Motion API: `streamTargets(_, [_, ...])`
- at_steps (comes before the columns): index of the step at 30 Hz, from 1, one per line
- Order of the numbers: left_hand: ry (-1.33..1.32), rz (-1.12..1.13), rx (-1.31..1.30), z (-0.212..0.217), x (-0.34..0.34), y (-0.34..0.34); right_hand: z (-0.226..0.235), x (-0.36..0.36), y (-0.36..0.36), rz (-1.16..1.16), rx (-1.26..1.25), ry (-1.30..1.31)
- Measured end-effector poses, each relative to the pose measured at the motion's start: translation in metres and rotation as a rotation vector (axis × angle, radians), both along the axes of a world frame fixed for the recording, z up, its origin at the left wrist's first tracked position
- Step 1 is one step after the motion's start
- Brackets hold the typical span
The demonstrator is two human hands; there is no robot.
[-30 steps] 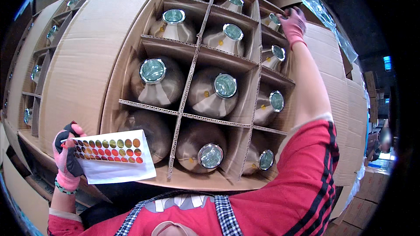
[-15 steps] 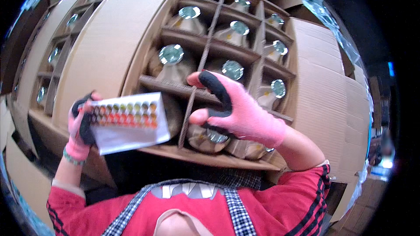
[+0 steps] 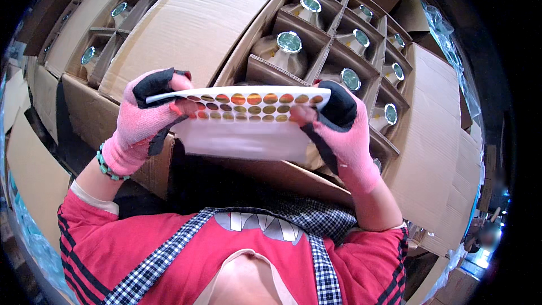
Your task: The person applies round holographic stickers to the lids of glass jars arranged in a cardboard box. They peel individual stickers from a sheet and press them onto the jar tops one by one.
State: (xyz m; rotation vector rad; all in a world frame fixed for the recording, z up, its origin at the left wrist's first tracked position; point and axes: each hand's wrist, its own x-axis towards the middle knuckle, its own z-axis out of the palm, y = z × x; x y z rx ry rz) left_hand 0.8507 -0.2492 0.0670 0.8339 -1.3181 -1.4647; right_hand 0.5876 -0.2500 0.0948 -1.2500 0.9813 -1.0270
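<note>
- Cardboard cartons (image 3: pixel 203 17) with divider grids fill the background beyond both hands, each cell holding a brown bottle (image 3: pixel 282 51) with a shiny cap.
- Left hand (image 3: pixel 148 116), in a pink glove, pinches the left end of a sticker sheet (image 3: pixel 248 121); right hand (image 3: pixel 339 130) pinches its right end, thumb on the lower row of round stickers.
- Sheet is held level between the hands, just above the near carton edge (image 3: pixel 265 172).
- Risk, judging by the gloves: thick fingertips may lift two stickers, or crease one in peeling.
- Sheet bows between the grips; a slack pinch could drop it among the bottles.
</note>
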Motion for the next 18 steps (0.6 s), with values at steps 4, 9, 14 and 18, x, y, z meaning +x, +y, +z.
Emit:
streamTargets(4, [-0.078,0.159,0.013,0.008,-0.005,0.010,0.007,0.005,0.011,-0.040,-0.179,0.078])
streamTargets(9, [-0.222,0.188,-0.154,0.019,-0.001,0.011,-0.004,-0.001,0.018,-0.130,-0.393,0.186])
streamTargets(14, [-0.401,0.226,-0.428,0.016,0.002,0.012,-0.001,0.006,0.019,-0.074,-0.325,-0.008])
streamTargets(18, [-0.331,0.186,-0.365,0.018,-0.001,0.013,-0.002,-0.002,0.018,-0.019,-0.414,0.224])
